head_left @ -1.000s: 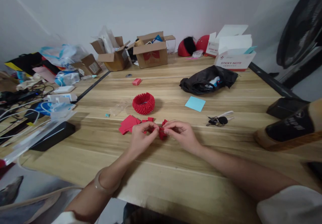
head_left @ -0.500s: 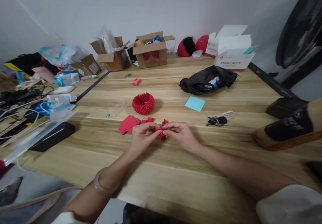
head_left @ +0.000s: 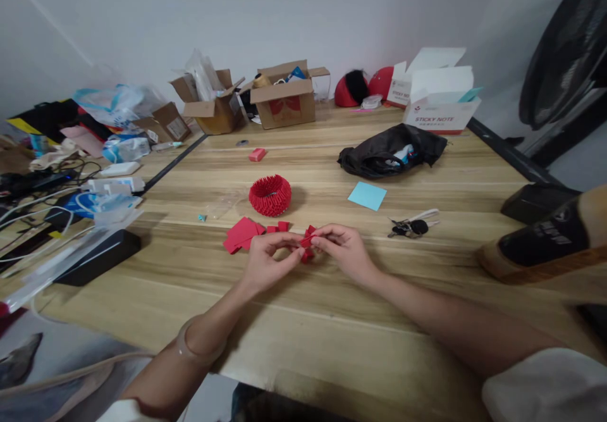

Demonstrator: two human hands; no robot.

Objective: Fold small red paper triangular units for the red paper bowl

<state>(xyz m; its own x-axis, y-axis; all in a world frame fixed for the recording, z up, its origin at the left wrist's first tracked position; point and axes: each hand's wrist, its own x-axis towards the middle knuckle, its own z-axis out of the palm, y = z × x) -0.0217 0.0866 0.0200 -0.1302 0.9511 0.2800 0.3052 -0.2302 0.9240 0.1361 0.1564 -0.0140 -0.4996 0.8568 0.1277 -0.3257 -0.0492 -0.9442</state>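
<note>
A small folded piece of red paper point(head_left: 306, 242) is at the fingertips of both hands, above the table. My right hand point(head_left: 345, 252) pinches its right end between thumb and fingers. My left hand point(head_left: 268, 261) has its thumb and index finger curved around the left end, partly hiding it. More small folded red pieces point(head_left: 283, 226) lie just beyond the fingers, and another shows below them. Left of these is a loose stack of flat red paper point(head_left: 243, 235). Behind the hands stands a round, hollow bowl shape point(head_left: 269, 203) made of many red folded pieces.
A light blue paper sheet point(head_left: 367, 195), a bunch of keys point(head_left: 413, 226) and a black bag point(head_left: 379, 151) lie to the right. Open cardboard boxes point(head_left: 283, 111) and a sticky note box point(head_left: 441, 115) line the back. Cables and plastic bags crowd the left.
My right hand has shifted slightly right and up. The thumb and index finger of my left hand are further apart, and more of the red paper piece shows between the hands.
</note>
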